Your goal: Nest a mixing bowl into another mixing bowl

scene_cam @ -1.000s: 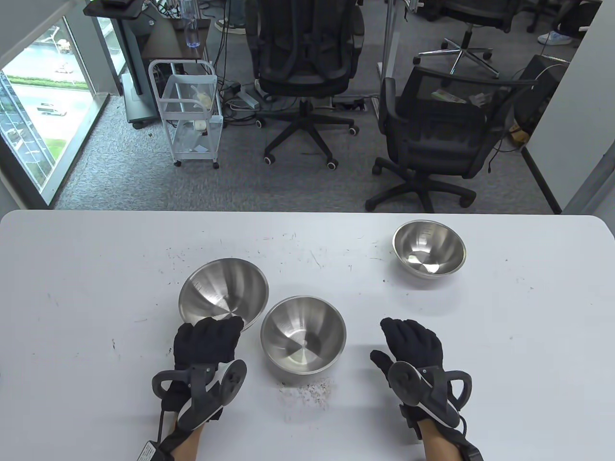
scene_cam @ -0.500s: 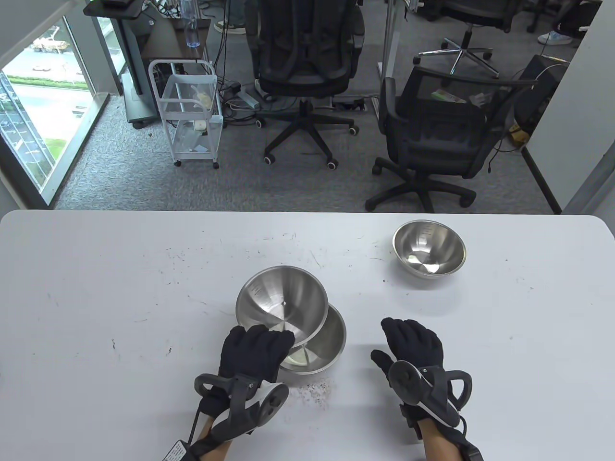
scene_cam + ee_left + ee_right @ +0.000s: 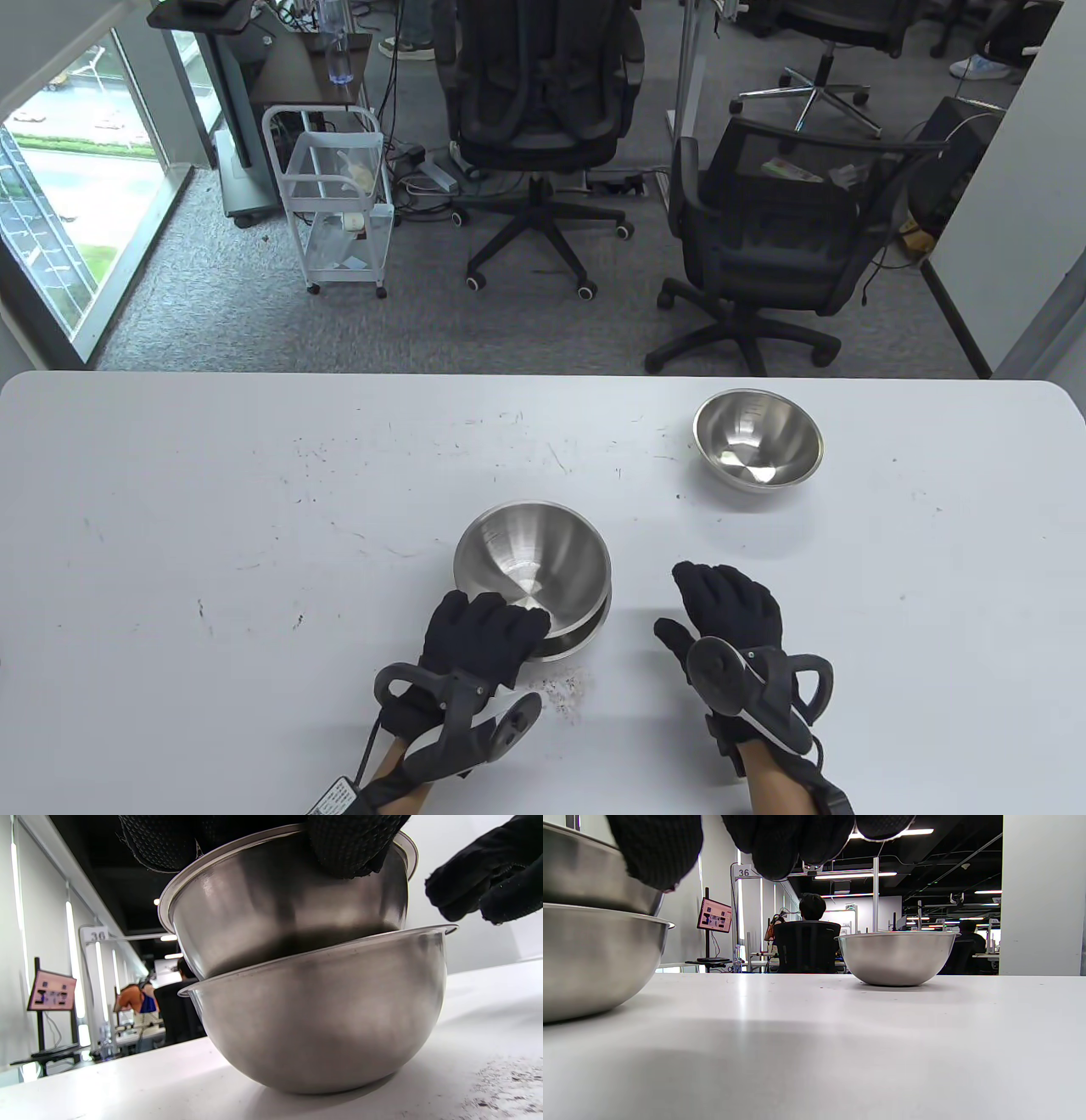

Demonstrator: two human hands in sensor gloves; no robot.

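A steel mixing bowl (image 3: 530,552) sits tilted inside a second steel bowl (image 3: 594,624) near the table's front middle. My left hand (image 3: 509,613) grips the upper bowl's near rim. In the left wrist view the upper bowl (image 3: 288,908) sits partway down in the lower bowl (image 3: 322,1014), and my gloved fingers (image 3: 352,844) hook over its rim. My right hand (image 3: 721,587) rests open and empty on the table just right of the bowls. Both bowls show at the left of the right wrist view (image 3: 594,959).
A third steel bowl (image 3: 758,440) stands alone at the back right, and also shows in the right wrist view (image 3: 897,957). Dark crumbs (image 3: 564,692) lie on the white table (image 3: 212,509) in front of the stacked bowls. Office chairs stand beyond the far edge.
My left hand has carried the left bowl to the right and lowered it into the middle bowl. The right hand and the far bowl have not moved.
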